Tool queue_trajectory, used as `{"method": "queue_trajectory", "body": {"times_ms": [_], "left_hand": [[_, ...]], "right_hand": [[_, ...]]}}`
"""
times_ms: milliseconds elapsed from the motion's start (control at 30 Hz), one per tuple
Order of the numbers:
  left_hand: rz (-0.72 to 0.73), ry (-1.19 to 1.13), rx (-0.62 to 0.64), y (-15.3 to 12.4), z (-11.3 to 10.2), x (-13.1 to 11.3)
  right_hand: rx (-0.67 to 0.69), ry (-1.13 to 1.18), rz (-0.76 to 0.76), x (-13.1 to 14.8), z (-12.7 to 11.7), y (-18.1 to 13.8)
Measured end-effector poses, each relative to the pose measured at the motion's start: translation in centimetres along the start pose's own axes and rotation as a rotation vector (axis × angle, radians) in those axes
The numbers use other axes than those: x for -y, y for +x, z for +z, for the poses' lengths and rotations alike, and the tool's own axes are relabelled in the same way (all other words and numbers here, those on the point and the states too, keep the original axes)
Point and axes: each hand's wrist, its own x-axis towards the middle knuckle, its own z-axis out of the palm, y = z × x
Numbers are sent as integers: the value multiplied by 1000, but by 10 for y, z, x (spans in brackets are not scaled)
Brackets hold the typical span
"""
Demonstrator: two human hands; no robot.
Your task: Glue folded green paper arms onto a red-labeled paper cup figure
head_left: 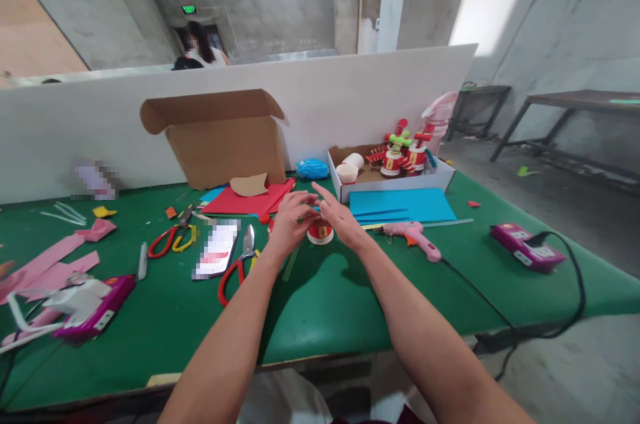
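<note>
Red-banded cup [321, 233], top hidden; left hand [289, 223] and right hand [341, 216] cover it.

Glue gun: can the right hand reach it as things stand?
Probably yes: the glue gun lies just beside the right hand, nothing between them on the table, though that hand is at the cup.

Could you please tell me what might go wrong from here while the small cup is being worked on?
1. The pink glue gun lies close beside the right hand, nozzle toward it; if hot, it could burn the wrist.
2. The red-handled scissors lie by the left hand, where the forearm could catch them.
3. The glue gun's cable runs over the edge of the table and might be snagged.
</note>
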Motion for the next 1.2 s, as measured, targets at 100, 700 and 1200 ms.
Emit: {"method": "queue_trajectory", "body": {"times_ms": [100,700,1200], "left_hand": [[-27,-46,-10,0,-1,-2],[-260,-266,-242,0,-7,0],[-314,-225,-119,-3,3,-3]], "right_hand": [[40,47,14,2,2,-1],[-451,-440,-113,-14,-38,20],[-164,-988,-176,-26,-27,18]]}}
